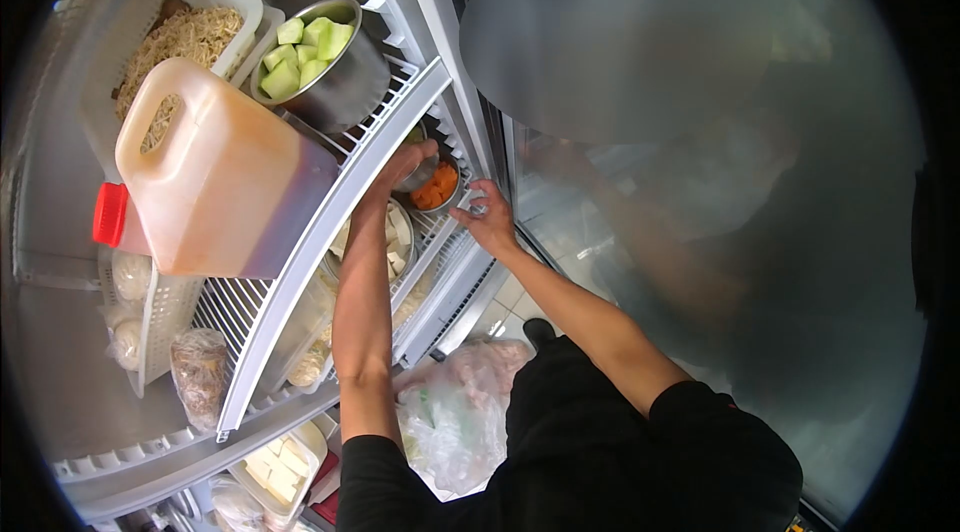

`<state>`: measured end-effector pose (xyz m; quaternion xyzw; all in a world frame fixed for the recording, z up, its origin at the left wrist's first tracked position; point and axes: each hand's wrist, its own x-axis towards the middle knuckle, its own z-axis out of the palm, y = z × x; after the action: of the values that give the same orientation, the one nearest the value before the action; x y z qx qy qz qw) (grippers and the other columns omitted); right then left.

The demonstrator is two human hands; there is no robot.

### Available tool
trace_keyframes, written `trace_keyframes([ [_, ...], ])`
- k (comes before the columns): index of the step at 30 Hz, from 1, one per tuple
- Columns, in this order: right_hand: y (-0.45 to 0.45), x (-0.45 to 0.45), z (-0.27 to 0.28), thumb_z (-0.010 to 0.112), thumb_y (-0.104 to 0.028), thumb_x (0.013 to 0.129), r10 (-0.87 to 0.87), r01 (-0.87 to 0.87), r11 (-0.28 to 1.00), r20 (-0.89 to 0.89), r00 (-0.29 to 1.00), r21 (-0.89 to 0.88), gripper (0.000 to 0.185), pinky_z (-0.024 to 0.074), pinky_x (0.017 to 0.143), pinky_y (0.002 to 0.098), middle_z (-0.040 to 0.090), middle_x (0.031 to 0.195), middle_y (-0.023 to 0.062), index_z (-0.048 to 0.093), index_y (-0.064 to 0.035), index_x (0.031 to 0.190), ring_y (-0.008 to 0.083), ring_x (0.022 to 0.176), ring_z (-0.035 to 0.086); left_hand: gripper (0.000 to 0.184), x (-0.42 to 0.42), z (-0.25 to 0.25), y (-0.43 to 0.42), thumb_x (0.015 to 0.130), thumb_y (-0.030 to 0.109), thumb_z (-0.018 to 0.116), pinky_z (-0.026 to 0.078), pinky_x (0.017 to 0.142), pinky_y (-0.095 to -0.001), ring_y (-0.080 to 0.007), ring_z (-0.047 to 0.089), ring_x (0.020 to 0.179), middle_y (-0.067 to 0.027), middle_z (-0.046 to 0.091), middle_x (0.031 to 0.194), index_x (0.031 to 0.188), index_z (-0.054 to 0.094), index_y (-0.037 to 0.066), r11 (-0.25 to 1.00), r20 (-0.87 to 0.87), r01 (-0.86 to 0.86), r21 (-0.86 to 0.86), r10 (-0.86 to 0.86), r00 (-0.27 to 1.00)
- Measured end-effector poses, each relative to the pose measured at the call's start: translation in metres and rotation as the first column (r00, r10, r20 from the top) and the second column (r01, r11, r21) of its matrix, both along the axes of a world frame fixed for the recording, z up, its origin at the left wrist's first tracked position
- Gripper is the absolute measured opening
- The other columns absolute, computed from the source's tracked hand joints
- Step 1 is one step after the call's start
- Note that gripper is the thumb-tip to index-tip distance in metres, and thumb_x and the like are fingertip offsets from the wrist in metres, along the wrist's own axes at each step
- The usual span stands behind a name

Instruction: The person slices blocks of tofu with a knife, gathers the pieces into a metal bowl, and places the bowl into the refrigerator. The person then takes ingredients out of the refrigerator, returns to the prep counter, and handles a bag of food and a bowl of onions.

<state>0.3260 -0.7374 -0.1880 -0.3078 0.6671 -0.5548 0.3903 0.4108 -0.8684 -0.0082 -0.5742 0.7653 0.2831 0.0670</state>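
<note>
My left hand (408, 162) reaches beneath the upper shelf's front rail, partly hidden by it. Its fingers are closed at the rim of a small metal bowl (418, 175). Beside that bowl stands a round metal container of cut carrots (436, 188). My right hand (487, 219) is at the lower shelf's front edge, close to the carrots, with its fingers curved and apart and nothing in them. Under my left forearm, a round metal container holds white cut pieces (396, 240), partly covered by the arm.
On the upper shelf (345, 202) are a large jug with a red cap (225, 182), a metal pot of green chunks (345, 87) and a basket of shredded food (245, 7). A fogged glass door (640, 232) stands on the right. Plastic bags (455, 422) lie below.
</note>
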Motion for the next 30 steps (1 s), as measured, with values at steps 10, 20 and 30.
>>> trace_keyframes([
  [10, 0.222, -0.035, -0.107, 0.076, -0.030, 0.076, 0.284, -0.194, 0.899, -0.186, 0.941, 0.393, 0.037, 0.0524, 0.079, 0.0348, 0.069, 0.097, 0.0137, 0.064, -0.0033, 0.100, 0.0250, 0.092, 0.067, 0.107, -0.005, -0.051, 0.027, 0.052, 0.049, 0.080, 0.023, 0.113, -0.0492, -0.0414, 0.025, 0.139, -0.0224, 0.030, 0.149, 0.146, 0.036, 0.020, 0.912, -0.119, -0.145, -0.385, 0.107, 0.987],
  [20, 0.458, -0.108, -0.146, 0.052, -0.045, 0.093, 0.243, -0.417, 0.319, 0.351, 0.904, 0.851, 0.047, 0.0495, 0.079, 0.0403, 0.068, 0.100, 0.0129, 0.066, -0.0025, 0.108, 0.0240, 0.092, 0.064, 0.071, 0.003, -0.119, 0.019, 0.055, 0.050, 0.074, 0.029, 0.102, -0.0572, -0.0398, 0.046, 0.121, -0.0226, 0.056, 0.122, 0.115, 0.065, 0.013, 0.861, -0.195, -0.095, -0.500, -0.005, 0.981],
  [30, 0.301, -0.030, -0.138, 0.053, -0.047, 0.091, 0.645, -0.594, 0.359, 0.269, 0.716, 0.720, 0.047, 0.0498, 0.080, 0.0403, 0.065, 0.103, 0.0108, 0.064, -0.0051, 0.111, 0.0233, 0.096, 0.062, 0.066, 0.080, -0.093, 0.282, 0.067, 0.032, 0.072, 0.029, 0.103, -0.0629, -0.0440, 0.044, 0.122, -0.0274, 0.045, 0.130, 0.122, 0.054, 0.001, 0.797, -0.533, -0.321, -0.512, -0.001, 0.846],
])
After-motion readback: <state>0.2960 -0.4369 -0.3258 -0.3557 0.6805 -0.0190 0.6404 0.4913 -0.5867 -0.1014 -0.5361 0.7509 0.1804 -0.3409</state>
